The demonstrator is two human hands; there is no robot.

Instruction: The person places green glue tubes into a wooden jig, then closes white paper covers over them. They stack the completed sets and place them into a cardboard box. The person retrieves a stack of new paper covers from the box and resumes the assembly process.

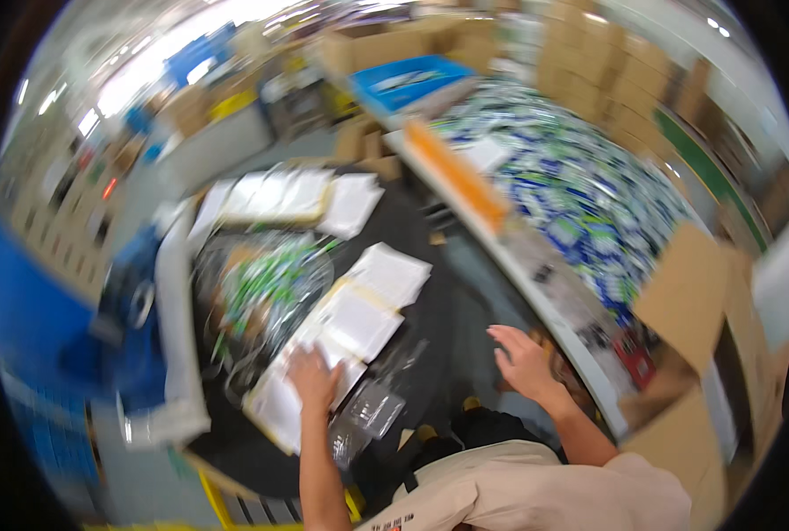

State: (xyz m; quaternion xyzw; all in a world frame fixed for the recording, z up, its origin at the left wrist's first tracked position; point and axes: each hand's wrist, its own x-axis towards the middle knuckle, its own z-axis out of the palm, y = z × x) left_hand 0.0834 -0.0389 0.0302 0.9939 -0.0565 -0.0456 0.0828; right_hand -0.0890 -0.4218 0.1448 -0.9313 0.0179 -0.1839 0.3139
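Observation:
My left hand [313, 379] lies over a row of white paper sheets [357, 320] on the round black table [439, 301]. Its fingers are stretched out, though motion smears them, and nothing shows in its grip. Clear plastic packs [375, 409] lie just to the right of that hand. Out past the table's right edge, my right hand [523, 361] hangs in the air, fingers apart and holding nothing. Beyond my left hand, a clear round container [266, 288] holds many thin green-and-white pieces, too blurred to name. Another stack of white sheets [275, 196] rests at the table's far side.
On the right, a long sorting table [523, 257] carries a heap of blue, green and white packets [572, 203]. A blue tray [412, 81] stands at its far end. Open cardboard boxes [687, 296] crowd the right side. Blue machinery [133, 310] stands left of the black table.

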